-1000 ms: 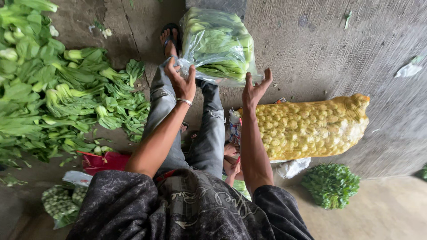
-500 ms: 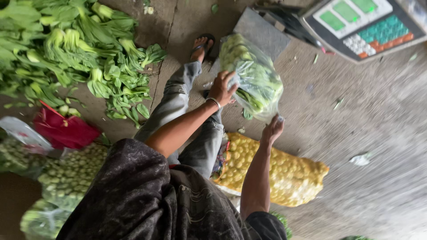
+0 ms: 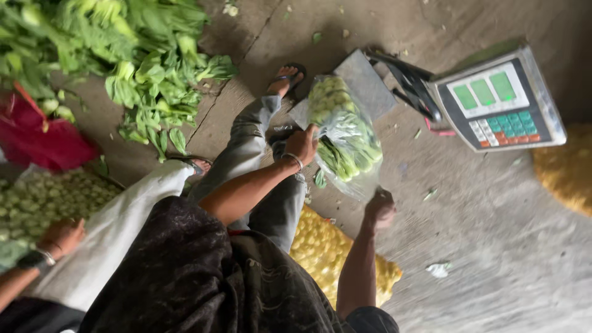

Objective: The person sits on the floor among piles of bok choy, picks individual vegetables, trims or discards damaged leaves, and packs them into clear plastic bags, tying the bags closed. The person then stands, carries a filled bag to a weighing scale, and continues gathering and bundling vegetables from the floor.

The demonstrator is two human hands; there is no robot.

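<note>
So the left hand (image 3: pixel 302 145) is clamped on the top edge of a clear plastic bag of greens (image 3: pixel 345 132), w/ a bracelet at the wrist. The bag sits on the grey metal platform (image 3: pixel 364 83) of a floor scale, leaning toward the person. The scale's display head (image 3: pixel 499 102), w/ green screens and a keypad, lies tilted on the concrete just right of the platform.

The right hand (image 3: pixel 379 206) is low by the bag's bottom corner, fingers curled, but it's blurry, so can't tell if it's actually got the plastic or is just next to it.

Other stuff: yellow mesh sack (image 3: pixel 333 253) under the right forearm, a pile of loose leafy greens (image 3: pixel 123 55) top left, a red bag (image 3: pixel 37 139) beside it. There's 1 other person's hand (image 3: pixel 61 237) at the left edge, resting near a sack of pale green veg (image 3: pixel 37 200).
</note>
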